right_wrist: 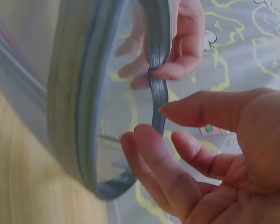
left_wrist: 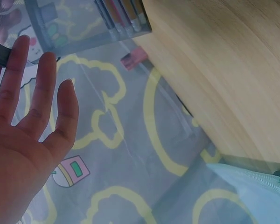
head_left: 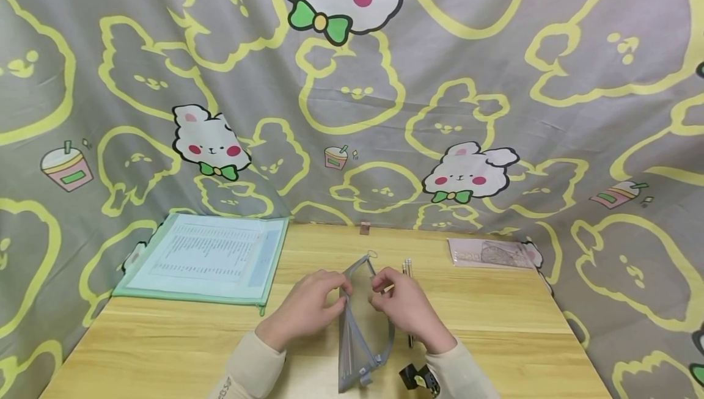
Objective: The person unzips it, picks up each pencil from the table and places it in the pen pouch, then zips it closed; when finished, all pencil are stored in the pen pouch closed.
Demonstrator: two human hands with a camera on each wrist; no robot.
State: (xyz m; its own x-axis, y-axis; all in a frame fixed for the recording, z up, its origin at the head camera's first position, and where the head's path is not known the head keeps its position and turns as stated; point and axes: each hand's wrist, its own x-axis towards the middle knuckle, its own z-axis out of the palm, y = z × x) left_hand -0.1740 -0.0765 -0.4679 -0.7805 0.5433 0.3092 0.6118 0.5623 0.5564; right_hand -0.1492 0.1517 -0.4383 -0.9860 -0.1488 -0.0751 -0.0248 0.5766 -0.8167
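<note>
A grey translucent zip pouch (head_left: 357, 332) stands on edge, its zipped mouth spread apart. My left hand (head_left: 313, 304) pinches one zipped edge between thumb and fingertips; in the left wrist view, its other fingers (left_wrist: 42, 98) are extended. My right hand (head_left: 404, 301) is at the opposite side of the mouth. In the right wrist view, the right thumb and fingers (right_wrist: 163, 172) are loosely bent and apart, beside the opening. Several brown and dark sticks with pale ends (left_wrist: 123, 16) show at the pouch's corner; whether they lie inside is unclear.
Left on the wooden table lies a green-edged zip folder (head_left: 203, 258) with a printed sheet. Slim pens or pencils (head_left: 407, 267) lie by my right hand, and a black object (head_left: 418, 377) near its sleeve. A clear packet (head_left: 489, 253) lies at the back right, before a patterned curtain (head_left: 357, 112).
</note>
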